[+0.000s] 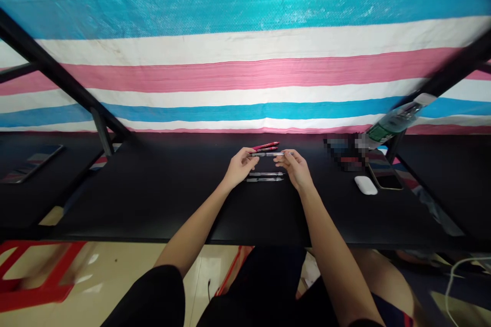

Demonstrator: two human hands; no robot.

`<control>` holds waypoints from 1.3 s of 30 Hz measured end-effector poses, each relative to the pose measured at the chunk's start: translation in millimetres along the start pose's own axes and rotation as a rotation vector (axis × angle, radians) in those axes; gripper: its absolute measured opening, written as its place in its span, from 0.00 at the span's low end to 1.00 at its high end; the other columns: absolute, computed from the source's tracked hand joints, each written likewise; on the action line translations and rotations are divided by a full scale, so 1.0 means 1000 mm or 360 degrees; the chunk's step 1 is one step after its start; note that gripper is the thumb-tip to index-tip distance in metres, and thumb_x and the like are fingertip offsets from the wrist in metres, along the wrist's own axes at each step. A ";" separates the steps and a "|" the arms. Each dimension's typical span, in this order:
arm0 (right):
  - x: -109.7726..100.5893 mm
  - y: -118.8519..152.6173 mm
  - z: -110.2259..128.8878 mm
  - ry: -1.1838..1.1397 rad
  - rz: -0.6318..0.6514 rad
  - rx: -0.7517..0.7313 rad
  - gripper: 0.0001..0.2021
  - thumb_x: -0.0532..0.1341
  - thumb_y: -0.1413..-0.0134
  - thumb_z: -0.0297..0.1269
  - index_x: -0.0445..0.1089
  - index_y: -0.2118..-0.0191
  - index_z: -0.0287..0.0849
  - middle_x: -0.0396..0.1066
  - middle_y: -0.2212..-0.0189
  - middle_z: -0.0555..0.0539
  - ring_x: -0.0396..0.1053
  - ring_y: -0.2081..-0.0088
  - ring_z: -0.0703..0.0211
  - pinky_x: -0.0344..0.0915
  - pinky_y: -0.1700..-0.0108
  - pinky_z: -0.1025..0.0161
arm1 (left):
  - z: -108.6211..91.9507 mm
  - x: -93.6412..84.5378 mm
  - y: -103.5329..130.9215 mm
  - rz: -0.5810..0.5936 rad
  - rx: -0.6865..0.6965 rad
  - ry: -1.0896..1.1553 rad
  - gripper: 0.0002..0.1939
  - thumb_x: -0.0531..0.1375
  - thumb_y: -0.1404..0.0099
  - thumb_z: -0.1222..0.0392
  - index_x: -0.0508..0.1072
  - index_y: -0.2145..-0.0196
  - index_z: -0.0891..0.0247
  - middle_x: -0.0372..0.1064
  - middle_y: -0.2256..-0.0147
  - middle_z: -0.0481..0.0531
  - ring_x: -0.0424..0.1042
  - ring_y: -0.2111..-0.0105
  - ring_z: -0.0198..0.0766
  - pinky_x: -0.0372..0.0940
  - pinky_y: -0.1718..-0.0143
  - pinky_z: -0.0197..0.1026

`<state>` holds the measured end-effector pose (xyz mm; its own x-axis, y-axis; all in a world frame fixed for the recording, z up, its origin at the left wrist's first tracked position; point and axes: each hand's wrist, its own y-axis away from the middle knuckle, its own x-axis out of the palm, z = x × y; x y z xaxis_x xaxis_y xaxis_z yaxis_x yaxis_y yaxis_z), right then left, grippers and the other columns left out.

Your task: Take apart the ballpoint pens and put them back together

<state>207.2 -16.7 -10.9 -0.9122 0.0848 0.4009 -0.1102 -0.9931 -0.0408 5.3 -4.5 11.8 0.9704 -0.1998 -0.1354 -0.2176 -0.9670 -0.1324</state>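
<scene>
A clear pen (269,154) with a dark grip is held level between my two hands, above the black table (153,189). My left hand (241,166) pinches its left end, and my right hand (296,167) has its right end between thumb and fingers. Just behind it lie two red pens (267,146), partly hidden by the held pen and my left fingers. Nearer to me, two more clear pens, an upper one (266,174) and a lower one (265,180), rest side by side on the table between my wrists.
At the right are a white earphone case (365,185), a phone (386,176), a tilted plastic bottle (397,123) and blurred-out items (347,153). Black metal posts stand at both sides, before a striped sheet (245,74). Another device (32,163) lies far left.
</scene>
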 end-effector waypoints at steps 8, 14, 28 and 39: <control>0.000 0.000 0.002 -0.0036 -0.0046 0.0018 0.16 0.70 0.54 0.49 0.70 0.65 0.44 0.75 0.72 0.49 0.75 0.68 0.58 0.72 0.68 0.62 | -0.002 -0.001 -0.001 -0.0023 -0.0037 -0.0029 0.22 0.57 0.36 0.42 0.69 0.76 0.63 0.67 0.79 0.49 0.65 0.79 0.32 0.62 0.74 0.36; -0.003 -0.004 -0.001 -0.0129 -0.0135 -0.0040 0.14 0.70 0.55 0.45 0.70 0.67 0.45 0.67 0.78 0.54 0.65 0.77 0.66 0.61 0.78 0.68 | -0.001 -0.003 -0.002 -0.0153 -0.0077 0.0111 0.18 0.59 0.37 0.45 0.74 0.70 0.65 0.73 0.71 0.53 0.67 0.76 0.32 0.63 0.74 0.36; -0.013 -0.011 -0.008 -0.0122 -0.0517 -0.0062 0.12 0.66 0.55 0.45 0.66 0.70 0.44 0.63 0.80 0.55 0.63 0.80 0.67 0.59 0.80 0.68 | 0.017 -0.009 -0.009 -0.0328 -0.0232 0.0069 0.14 0.61 0.40 0.49 0.73 0.70 0.64 0.72 0.73 0.52 0.68 0.77 0.32 0.61 0.76 0.36; -0.014 -0.012 -0.009 -0.0084 -0.0542 -0.0054 0.12 0.67 0.57 0.44 0.66 0.70 0.44 0.64 0.80 0.55 0.63 0.80 0.67 0.60 0.80 0.68 | 0.020 -0.011 -0.011 -0.0355 -0.0116 -0.0143 0.13 0.57 0.38 0.51 0.73 0.70 0.63 0.72 0.74 0.50 0.68 0.78 0.32 0.61 0.75 0.35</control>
<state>218.1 -5.5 -24.6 -0.7993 0.4056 0.4434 -0.4187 -0.9052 0.0732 -5.2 10.9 -4.6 0.9797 0.0313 -0.1982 0.0120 -0.9951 -0.0979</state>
